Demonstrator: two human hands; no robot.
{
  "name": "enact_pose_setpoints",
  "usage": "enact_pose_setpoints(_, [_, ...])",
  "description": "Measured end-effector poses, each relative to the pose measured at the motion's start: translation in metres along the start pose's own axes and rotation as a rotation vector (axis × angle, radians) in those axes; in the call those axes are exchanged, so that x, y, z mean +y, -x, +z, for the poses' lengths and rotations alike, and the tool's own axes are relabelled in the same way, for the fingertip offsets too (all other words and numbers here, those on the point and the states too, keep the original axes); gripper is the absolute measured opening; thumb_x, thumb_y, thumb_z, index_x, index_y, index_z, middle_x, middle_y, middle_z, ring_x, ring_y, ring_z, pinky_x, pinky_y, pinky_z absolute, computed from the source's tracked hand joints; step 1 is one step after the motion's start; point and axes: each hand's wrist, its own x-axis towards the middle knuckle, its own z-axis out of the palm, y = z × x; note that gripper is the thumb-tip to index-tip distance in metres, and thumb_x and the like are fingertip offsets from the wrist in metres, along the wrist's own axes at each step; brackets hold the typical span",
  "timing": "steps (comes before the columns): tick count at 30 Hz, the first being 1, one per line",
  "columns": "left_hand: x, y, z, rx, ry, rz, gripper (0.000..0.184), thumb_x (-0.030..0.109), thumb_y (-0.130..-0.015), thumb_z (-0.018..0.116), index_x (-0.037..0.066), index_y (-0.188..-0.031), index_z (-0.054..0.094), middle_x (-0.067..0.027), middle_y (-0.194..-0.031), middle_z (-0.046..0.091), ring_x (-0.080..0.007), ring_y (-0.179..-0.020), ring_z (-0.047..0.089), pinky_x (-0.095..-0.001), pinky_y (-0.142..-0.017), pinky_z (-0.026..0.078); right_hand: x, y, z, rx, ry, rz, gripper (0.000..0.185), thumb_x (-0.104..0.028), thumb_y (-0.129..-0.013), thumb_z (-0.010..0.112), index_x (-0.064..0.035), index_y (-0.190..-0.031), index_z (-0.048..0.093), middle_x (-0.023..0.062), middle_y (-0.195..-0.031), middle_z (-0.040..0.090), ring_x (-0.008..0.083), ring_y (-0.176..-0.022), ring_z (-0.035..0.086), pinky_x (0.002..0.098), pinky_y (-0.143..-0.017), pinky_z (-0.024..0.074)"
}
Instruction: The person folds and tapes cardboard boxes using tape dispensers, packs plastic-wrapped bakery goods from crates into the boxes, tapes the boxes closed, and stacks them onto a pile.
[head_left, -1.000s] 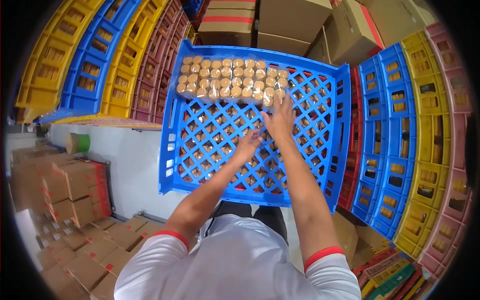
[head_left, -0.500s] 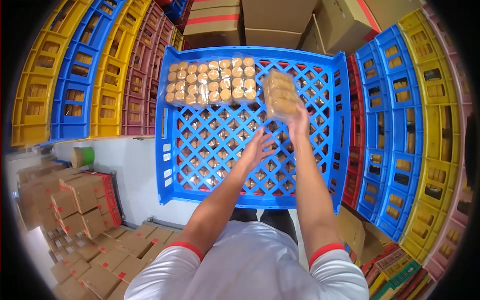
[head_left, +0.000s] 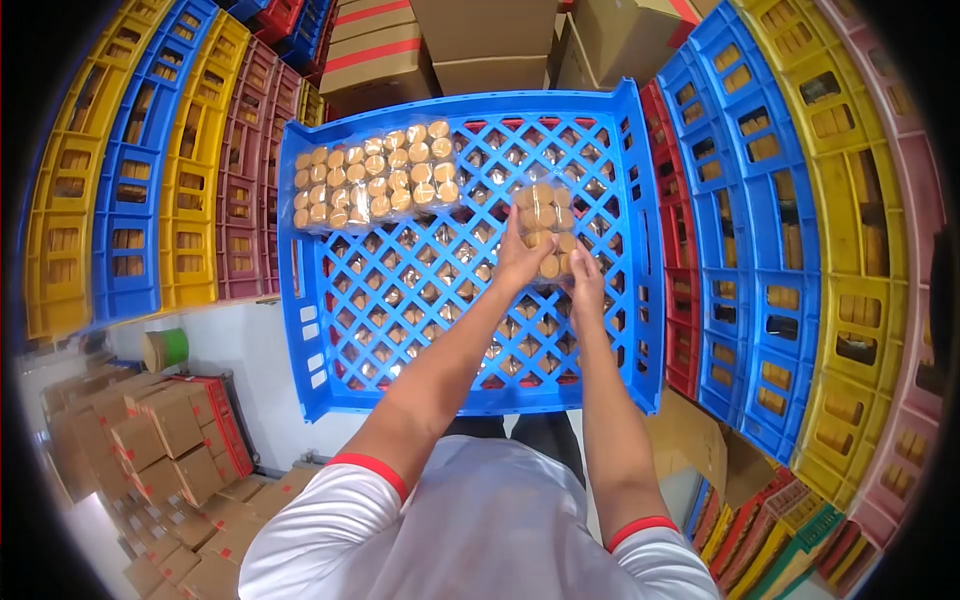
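A clear-wrapped pack of round brown items (head_left: 545,210) is held between my two hands over the right half of a blue lattice crate (head_left: 455,402). My left hand (head_left: 521,252) grips its left side, and my right hand (head_left: 587,283) closes on its lower right corner. Several similar wrapped packs (head_left: 375,178) stand side by side in the crate's upper left part, round ends facing up. More brown items show through the lattice floor from below.
Tall stacks of yellow, blue and pink crates rise at the left (head_left: 205,160) and right (head_left: 780,250). Cardboard boxes (head_left: 485,40) stand beyond the crate. More cartons (head_left: 165,430) are piled at the lower left, and coloured crates (head_left: 775,530) at the lower right.
The pack in my right hand was lifted away from the row and turned so its round ends show. My left hand has come up and taken hold of it too. The view has shifted right.
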Motion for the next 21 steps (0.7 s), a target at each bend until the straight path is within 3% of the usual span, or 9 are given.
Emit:
enact_pose_setpoints(2, [0.002, -0.010, -0.009, -0.042, -0.009, -0.025, 0.099, 0.045, -0.088, 0.079, 0.001, -0.161, 0.029, -0.0300, -0.151, 0.046, -0.0430, -0.142, 0.045, -0.0484, -0.120, 0.036, 0.019, -0.014, -0.004, -0.055, 0.113, -0.222, 0.049, -0.015, -0.098, 0.073, -0.0047, -0.144, 0.059, 0.0103, -0.132, 0.067, 0.0189, -0.114, 0.065, 0.0311, -0.096, 0.0524])
enact_pose_setpoints(4, [0.006, -0.027, -0.044, -0.171, -0.493, 0.086, 0.082, 0.045, -0.095, 0.071, 0.000, -0.156, 0.041, -0.0307, -0.149, 0.047, -0.0444, -0.140, 0.045, -0.0519, -0.117, 0.037, 0.019, -0.023, -0.004, -0.040, 0.117, -0.218, 0.056, -0.007, -0.091, 0.079, -0.0014, -0.142, 0.058, 0.0140, -0.130, 0.067, 0.0210, -0.115, 0.066, 0.0346, -0.100, 0.0533])
enact_pose_setpoints(6, [0.054, -0.027, -0.084, 0.081, -0.705, 0.311, 0.069, 0.041, -0.099, 0.066, 0.000, -0.151, 0.049, -0.0312, -0.150, 0.047, -0.0455, -0.140, 0.043, -0.0553, -0.115, 0.036, 0.007, -0.016, 0.008, -0.002, 0.312, -0.201, 0.056, -0.006, -0.089, 0.079, -0.0008, -0.141, 0.059, 0.0159, -0.128, 0.068, 0.0227, -0.113, 0.068, 0.0335, -0.097, 0.0550])
enact_pose_setpoints(8, [0.053, -0.056, -0.125, 0.314, -0.946, 0.487, 0.074, 0.046, -0.099, 0.063, 0.000, -0.154, 0.045, -0.0325, -0.156, 0.041, -0.0487, -0.147, 0.033, -0.0558, -0.122, 0.028, 0.002, -0.015, 0.018, 0.033, 0.454, -0.200, 0.057, -0.005, -0.087, 0.078, -0.0007, -0.140, 0.059, 0.0187, -0.127, 0.069, 0.0250, -0.111, 0.070, 0.0343, -0.094, 0.0562])
enact_pose_setpoints(12, [0.037, -0.077, -0.159, 0.384, -1.150, 0.389, 0.078, 0.048, -0.100, 0.061, -0.001, -0.156, 0.041, -0.0343, -0.162, 0.031, -0.0502, -0.153, 0.024, -0.0560, -0.126, 0.020, 0.001, -0.029, 0.026, 0.011, 0.655, -0.260, 0.057, -0.010, -0.085, 0.081, -0.0013, -0.137, 0.062, 0.0201, -0.124, 0.070, 0.0282, -0.109, 0.071, 0.0383, -0.093, 0.0563])
enact_pose_setpoints(14, [0.030, -0.076, -0.153, 0.275, -1.173, 0.314, 0.081, 0.048, -0.100, 0.061, -0.002, -0.159, 0.036, -0.0354, -0.165, 0.024, -0.0498, -0.156, 0.017, -0.0570, -0.127, 0.014, -0.003, -0.040, 0.025, 0.045, 0.702, -0.363, 0.055, -0.013, -0.085, 0.081, -0.0016, -0.135, 0.063, 0.0192, -0.124, 0.071, 0.0279, -0.109, 0.071, 0.0394, -0.093, 0.0564])
enact_pose_setpoints(15, [0.037, -0.071, -0.146, 0.294, -1.212, 0.379, 0.080, 0.051, -0.099, 0.062, -0.003, -0.154, 0.042, -0.0380, -0.161, 0.029, -0.0529, -0.150, 0.028, -0.0596, -0.123, 0.024, -0.005, -0.046, 0.026, 0.029, 0.703, -0.450, 0.048, -0.012, -0.088, 0.077, -0.0017, -0.133, 0.064, 0.0184, -0.126, 0.069, 0.0306, -0.111, 0.069, 0.0410, -0.097, 0.0540])
enact_pose_setpoints(20, [0.059, -0.075, -0.123, 0.291, -1.116, 0.325, 0.086, 0.052, -0.085, 0.079, -0.003, -0.144, 0.048, -0.0399, -0.162, 0.024, -0.0564, -0.144, 0.036, -0.0589, -0.117, 0.037, -0.040, 0.007, 0.072, 0.071, 0.949, -0.777, 0.041, -0.013, -0.094, 0.071, -0.0029, -0.134, 0.063, 0.0169, -0.126, 0.066, 0.0331, -0.116, 0.064, 0.0417, -0.099, 0.0512])
enact_pose_setpoints(21, [0.070, -0.077, -0.120, 0.255, -0.938, 0.136, 0.090, 0.046, -0.084, 0.081, -0.001, -0.150, 0.041, -0.0384, -0.162, 0.024, -0.0558, -0.141, 0.040, -0.0595, -0.115, 0.039, -0.033, 0.017, 0.081, -0.012, 0.943, -0.898, 0.041, -0.013, -0.094, 0.070, -0.0026, -0.133, 0.063, 0.0173, -0.125, 0.065, 0.0333, -0.115, 0.064, 0.0421, -0.099, 0.0509])
